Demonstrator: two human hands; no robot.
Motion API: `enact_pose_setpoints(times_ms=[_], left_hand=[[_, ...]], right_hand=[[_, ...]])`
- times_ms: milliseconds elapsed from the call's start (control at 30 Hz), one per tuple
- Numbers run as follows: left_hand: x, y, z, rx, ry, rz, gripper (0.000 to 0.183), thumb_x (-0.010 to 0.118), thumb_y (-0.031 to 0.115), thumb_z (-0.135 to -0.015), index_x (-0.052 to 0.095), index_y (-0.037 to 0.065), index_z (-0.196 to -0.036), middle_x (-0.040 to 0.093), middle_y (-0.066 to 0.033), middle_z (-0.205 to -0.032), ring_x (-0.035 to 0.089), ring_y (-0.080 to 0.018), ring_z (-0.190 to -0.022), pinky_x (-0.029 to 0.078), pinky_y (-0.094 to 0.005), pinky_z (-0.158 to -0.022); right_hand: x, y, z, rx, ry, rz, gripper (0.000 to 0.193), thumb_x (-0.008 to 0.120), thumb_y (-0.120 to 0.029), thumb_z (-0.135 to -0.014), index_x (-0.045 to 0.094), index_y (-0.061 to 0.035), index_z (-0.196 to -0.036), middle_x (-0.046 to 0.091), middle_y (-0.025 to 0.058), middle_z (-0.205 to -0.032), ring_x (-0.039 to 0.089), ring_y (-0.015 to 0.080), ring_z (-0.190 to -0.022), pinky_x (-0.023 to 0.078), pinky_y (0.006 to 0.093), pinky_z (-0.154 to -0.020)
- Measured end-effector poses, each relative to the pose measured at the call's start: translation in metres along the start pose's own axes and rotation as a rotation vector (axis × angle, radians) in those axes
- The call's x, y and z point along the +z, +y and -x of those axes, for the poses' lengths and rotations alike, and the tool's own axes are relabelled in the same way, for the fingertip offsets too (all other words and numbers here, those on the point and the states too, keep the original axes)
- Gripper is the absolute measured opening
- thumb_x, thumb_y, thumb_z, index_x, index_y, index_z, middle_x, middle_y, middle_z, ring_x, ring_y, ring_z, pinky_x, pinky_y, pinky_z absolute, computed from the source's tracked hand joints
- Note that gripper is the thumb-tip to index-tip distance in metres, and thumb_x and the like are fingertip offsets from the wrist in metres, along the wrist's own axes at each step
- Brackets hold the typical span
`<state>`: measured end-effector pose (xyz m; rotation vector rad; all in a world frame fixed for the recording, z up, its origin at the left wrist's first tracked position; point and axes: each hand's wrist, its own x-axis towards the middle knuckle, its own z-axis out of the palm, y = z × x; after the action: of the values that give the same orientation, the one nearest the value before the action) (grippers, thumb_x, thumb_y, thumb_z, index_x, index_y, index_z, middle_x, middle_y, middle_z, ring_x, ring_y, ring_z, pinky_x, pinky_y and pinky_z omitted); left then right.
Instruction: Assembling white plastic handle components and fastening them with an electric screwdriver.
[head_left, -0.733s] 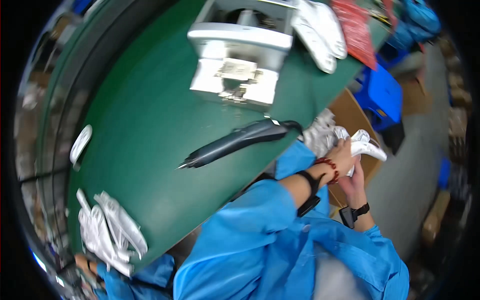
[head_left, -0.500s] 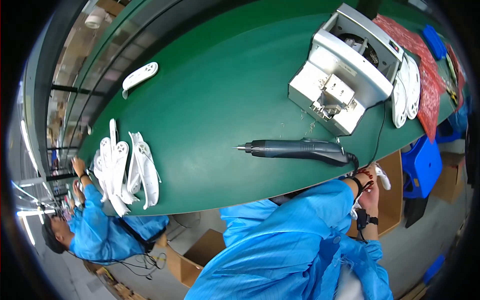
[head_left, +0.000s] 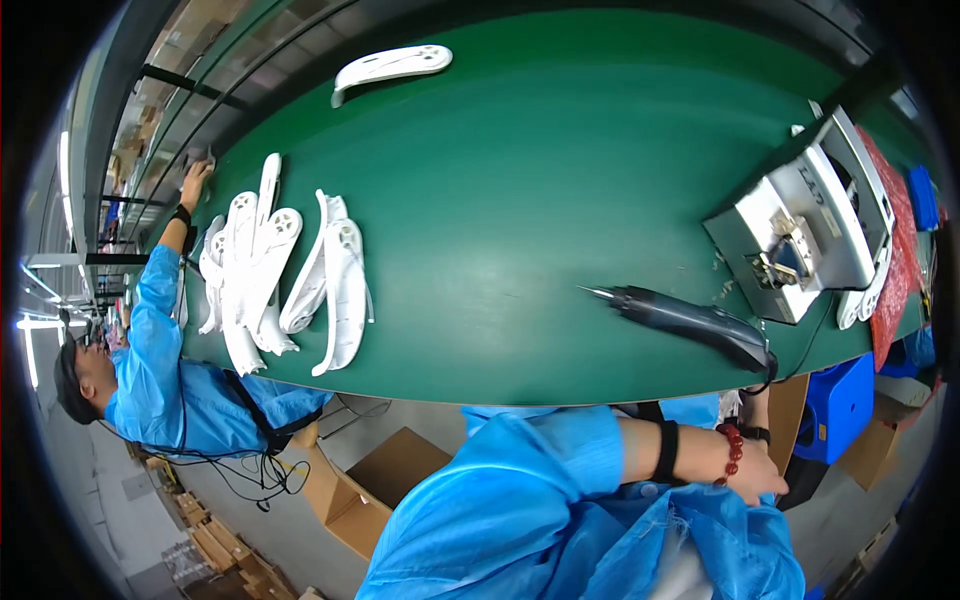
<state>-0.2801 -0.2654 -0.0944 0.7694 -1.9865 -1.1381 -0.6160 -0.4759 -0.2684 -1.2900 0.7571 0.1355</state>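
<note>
My left hand (head_left: 756, 474), with red beads at the wrist, reaches across my body to the right, below the table edge. Its fingers are curled over against my blue smock, and whatever they hold is hidden. Just beyond it, my right hand (head_left: 757, 408) is mostly covered; a dark watch sits on its wrist. A white plastic part (head_left: 731, 404) shows beside that hand, apparently in its grip. On the table close by lies a dark electric screwdriver (head_left: 690, 323), its bit pointing left and its cord running down by my hands.
White curved plastic parts (head_left: 343, 290) lie piled at left, with a single one (head_left: 395, 64) at the far side. A metal machine (head_left: 790, 240) stands right, near red bubble wrap (head_left: 893, 310). Blue stool (head_left: 838, 405), open carton (head_left: 400, 475). A co-worker (head_left: 160, 350) sits at left.
My view has shifted right-to-left across the bench. My left hand has come away from the right hand, down toward my smock. The co-worker's arm now reaches farther up the table.
</note>
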Motion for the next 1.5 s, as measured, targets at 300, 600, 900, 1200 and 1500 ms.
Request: enact_pose_setpoints(times_ms=[300, 600, 900, 1200, 1500], left_hand=[[-0.187, 0.207, 0.324, -0.966, 1.037, -1.260, 0.058, 0.082, 0.020, -0.068, 0.058, 0.002, -0.118, 0.056, -0.0199, -0.122, 0.054, -0.0389, -0.110, 0.046, -0.0449, -0.092], [-0.168, 0.235, 0.542, -1.826, 1.174, -1.419, 0.059, 0.078, 0.044, -0.072, 0.062, 0.002, -0.109, 0.060, -0.0193, -0.120, 0.057, -0.0372, -0.109, 0.046, -0.0470, -0.087], [-0.173, 0.226, 0.569, -1.704, 1.280, -1.019, 0.035, 0.079, 0.033, -0.072, 0.066, 0.004, -0.087, 0.058, -0.0158, -0.103, 0.056, -0.0334, -0.101, 0.042, -0.0498, -0.086], [-0.145, 0.243, 0.495, -1.447, 1.396, -1.393, 0.014, 0.064, 0.012, -0.086, 0.061, 0.000, -0.092, 0.057, -0.0194, -0.103, 0.054, -0.0383, -0.093, 0.042, -0.0464, -0.082], [-0.134, 0.216, 0.454, -1.275, 1.425, -0.609, 0.018, 0.056, 0.013, -0.093, 0.058, -0.005, -0.094, 0.053, -0.0223, -0.094, 0.056, -0.0414, -0.083, 0.047, -0.0448, -0.073]], right_hand=[[0.377, -0.410, -0.034, -0.482, -0.498, 1.185, 0.033, 0.067, -0.016, -0.078, 0.066, -0.0093, -0.111, 0.069, 0.0088, -0.095, 0.067, 0.0284, -0.088, 0.055, 0.0385, -0.074], [0.557, -0.501, -0.358, -1.219, 0.408, 1.202, 0.052, 0.066, -0.018, -0.081, 0.050, -0.0014, -0.127, 0.051, 0.0191, -0.133, 0.050, 0.0368, -0.121, 0.044, 0.0425, -0.098], [0.587, -0.518, -0.430, -0.718, 0.336, 1.314, 0.044, 0.065, -0.019, -0.078, 0.055, 0.0016, -0.115, 0.058, 0.0222, -0.108, 0.061, 0.0397, -0.100, 0.049, 0.0458, -0.089], [0.629, -0.431, -0.258, 0.015, -0.576, 0.294, 0.037, 0.064, -0.028, -0.088, 0.053, 0.0003, -0.109, 0.060, 0.0084, -0.095, 0.060, 0.0155, -0.080, 0.051, 0.0317, -0.068], [0.662, -0.400, -0.211, 0.322, -0.564, -0.466, 0.045, 0.054, -0.024, -0.097, 0.044, 0.0006, -0.134, 0.057, 0.0128, -0.123, 0.058, 0.0221, -0.109, 0.049, 0.0375, -0.090]])
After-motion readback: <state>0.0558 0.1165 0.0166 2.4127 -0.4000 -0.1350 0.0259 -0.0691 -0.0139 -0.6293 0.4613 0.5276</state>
